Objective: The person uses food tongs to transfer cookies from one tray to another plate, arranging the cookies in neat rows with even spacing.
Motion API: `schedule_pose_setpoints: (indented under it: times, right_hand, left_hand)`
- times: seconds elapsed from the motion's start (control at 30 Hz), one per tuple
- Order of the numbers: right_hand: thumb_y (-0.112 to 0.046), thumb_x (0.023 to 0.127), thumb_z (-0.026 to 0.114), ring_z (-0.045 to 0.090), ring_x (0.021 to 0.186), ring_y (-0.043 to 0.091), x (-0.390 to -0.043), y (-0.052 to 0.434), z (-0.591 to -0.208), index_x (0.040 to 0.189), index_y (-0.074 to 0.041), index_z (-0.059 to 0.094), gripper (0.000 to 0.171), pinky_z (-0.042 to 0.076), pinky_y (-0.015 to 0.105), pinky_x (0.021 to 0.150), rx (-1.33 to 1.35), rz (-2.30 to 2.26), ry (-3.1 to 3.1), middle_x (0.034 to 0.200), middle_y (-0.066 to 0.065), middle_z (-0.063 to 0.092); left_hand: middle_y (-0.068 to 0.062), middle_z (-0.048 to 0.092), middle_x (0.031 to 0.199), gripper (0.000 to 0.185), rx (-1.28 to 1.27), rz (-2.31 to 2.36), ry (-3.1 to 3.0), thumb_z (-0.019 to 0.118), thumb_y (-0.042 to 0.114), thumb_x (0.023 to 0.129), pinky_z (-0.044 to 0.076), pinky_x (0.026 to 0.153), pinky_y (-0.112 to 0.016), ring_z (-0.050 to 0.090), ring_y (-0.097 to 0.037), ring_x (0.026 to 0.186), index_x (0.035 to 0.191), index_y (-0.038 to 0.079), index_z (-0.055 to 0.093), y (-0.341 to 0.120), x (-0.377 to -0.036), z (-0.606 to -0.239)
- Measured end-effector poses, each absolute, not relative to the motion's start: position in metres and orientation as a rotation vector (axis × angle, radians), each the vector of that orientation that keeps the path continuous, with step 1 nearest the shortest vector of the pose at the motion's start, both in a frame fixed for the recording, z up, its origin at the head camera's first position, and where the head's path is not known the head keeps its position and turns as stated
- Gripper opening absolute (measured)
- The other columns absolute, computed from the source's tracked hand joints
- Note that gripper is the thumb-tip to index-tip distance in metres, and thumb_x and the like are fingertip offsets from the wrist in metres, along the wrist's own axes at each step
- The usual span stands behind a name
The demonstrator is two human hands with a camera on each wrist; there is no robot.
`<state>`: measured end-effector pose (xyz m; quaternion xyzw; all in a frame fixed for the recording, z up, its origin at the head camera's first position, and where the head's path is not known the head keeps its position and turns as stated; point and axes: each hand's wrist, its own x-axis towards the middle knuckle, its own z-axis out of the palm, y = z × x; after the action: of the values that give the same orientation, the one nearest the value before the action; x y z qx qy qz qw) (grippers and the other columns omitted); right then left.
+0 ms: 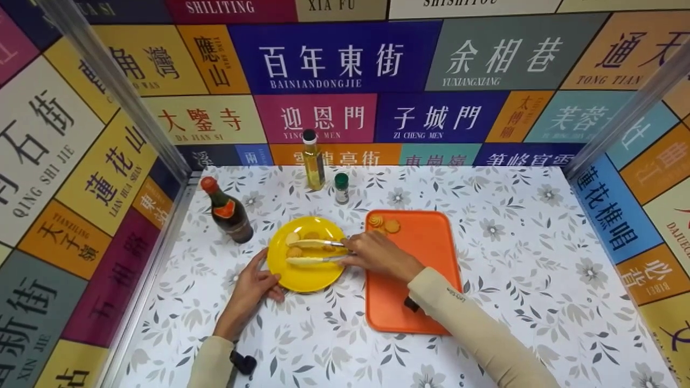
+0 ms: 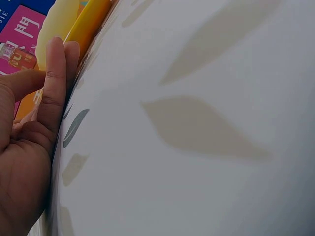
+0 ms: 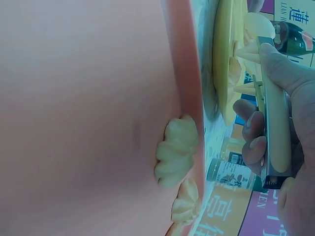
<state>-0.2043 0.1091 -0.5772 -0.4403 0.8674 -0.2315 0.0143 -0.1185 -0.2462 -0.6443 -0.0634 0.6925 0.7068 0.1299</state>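
Note:
My left hand [image 1: 257,280] holds the near-left rim of a round yellow plate [image 1: 312,281], with fingers and thumb at its edge; the exact finger contact is partly hidden. My right hand [image 1: 377,253] grips metal tongs [image 3: 276,118] with pale tips, reaching in over the plate from the right. The tong arms stand apart. Several small biscuits [image 1: 292,238] lie on the plate around the tips; whether one is pinched I cannot tell. Under my right forearm is an orange tray [image 1: 399,307]. Piped biscuits [image 3: 177,152] sit by the tray's far-left corner.
A dark bottle with a red cap [image 1: 232,218] stands left of the plate. Behind are an oil bottle [image 1: 314,167] and a small green-capped jar [image 1: 342,189]. The flowered tabletop [image 1: 517,280] meets printed panels [image 1: 334,59] at the back and sides.

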Motion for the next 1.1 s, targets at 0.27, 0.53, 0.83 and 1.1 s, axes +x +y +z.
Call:
schedule_pose_setpoints:
  times: [0.27,0.53,0.83,1.1]
  right_hand:
    - [-0.04,0.103,0.08,0.064,0.069,0.012,-0.208,0.104,-0.579,0.123,-0.004,0.081,0.04,0.056,0.025,0.064,-1.355,-0.729,2.67,0.084,0.002,0.073]
    - [-0.04,0.103,0.081,0.066,0.069,0.014,-0.207,0.098,-0.577,0.126,-0.004,0.081,0.043,0.059,0.028,0.065,-1.34,-0.703,2.678,0.084,0.004,0.073]
    - [-0.037,0.103,0.081,0.071,0.071,0.019,-0.206,0.089,-0.574,0.12,-0.001,0.081,0.04,0.063,0.035,0.067,-1.382,-0.675,2.684,0.086,0.009,0.076]
    - [-0.039,0.105,0.078,0.07,0.071,0.015,-0.208,0.083,-0.573,0.125,-0.001,0.079,0.043,0.06,0.027,0.065,-1.355,-0.613,2.676,0.088,0.008,0.079]
  left_hand:
    - [-0.03,0.075,0.092,0.082,-0.178,2.085,1.987,0.071,0.005,0.107,0.069,0.063,-0.041,0.076,-0.031,0.065,0.175,0.022,0.029,-0.246,-0.12,-0.645]
    - [-0.029,0.075,0.089,0.083,-0.17,2.078,2.007,0.072,0.003,0.107,0.069,0.062,-0.041,0.076,-0.03,0.063,0.176,0.02,0.028,-0.246,-0.12,-0.647]
    - [-0.028,0.076,0.09,0.081,-0.178,2.049,2.039,0.071,0.005,0.107,0.069,0.063,-0.041,0.076,-0.031,0.065,0.175,0.022,0.029,-0.247,-0.119,-0.647]
    - [-0.029,0.076,0.092,0.082,-0.199,2.054,2.022,0.071,0.006,0.107,0.069,0.065,-0.041,0.076,-0.031,0.066,0.176,0.023,0.029,-0.246,-0.119,-0.646]
